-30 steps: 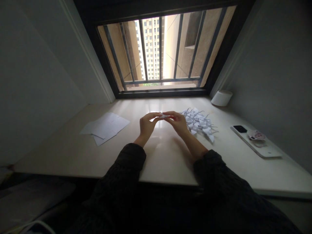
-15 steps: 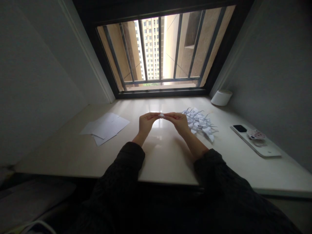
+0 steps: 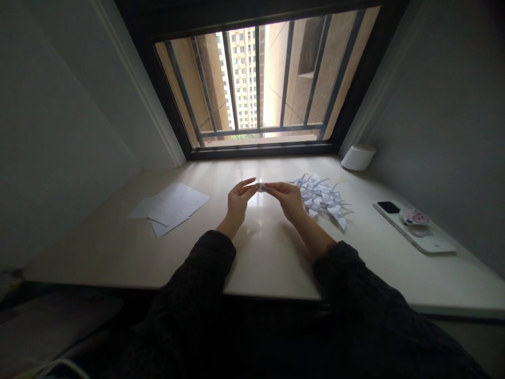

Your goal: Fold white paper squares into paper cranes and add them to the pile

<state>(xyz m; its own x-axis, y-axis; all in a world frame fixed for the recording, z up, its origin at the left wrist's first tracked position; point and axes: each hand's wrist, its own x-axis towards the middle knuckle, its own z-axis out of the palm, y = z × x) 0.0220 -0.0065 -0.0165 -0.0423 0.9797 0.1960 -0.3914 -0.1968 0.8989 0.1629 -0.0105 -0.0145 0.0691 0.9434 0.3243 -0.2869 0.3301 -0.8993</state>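
Note:
Between my fingertips is a small folded piece of white paper (image 3: 261,187), held just above the pale sill. My left hand (image 3: 239,199) pinches its left side, with the index finger lifted away from the thumb. The right side is pinched between the thumb and fingers of my right hand (image 3: 287,198). Much of the paper is covered by my fingers, so its exact shape is hard to make out. Close beyond my right hand lies a pile of folded white paper cranes (image 3: 321,196) with thin pointed ends.
Flat white paper sheets (image 3: 173,205) lie on the sill (image 3: 118,247) to the left. At the right is a white phone (image 3: 430,241) with a round grip on its back. A white rounded object (image 3: 358,158) stands in the back right corner, near the barred window (image 3: 260,150).
My left index finger has lifted off the paper, and the left hand has shifted slightly. My right hand stays almost in place, still pinching the folded paper.

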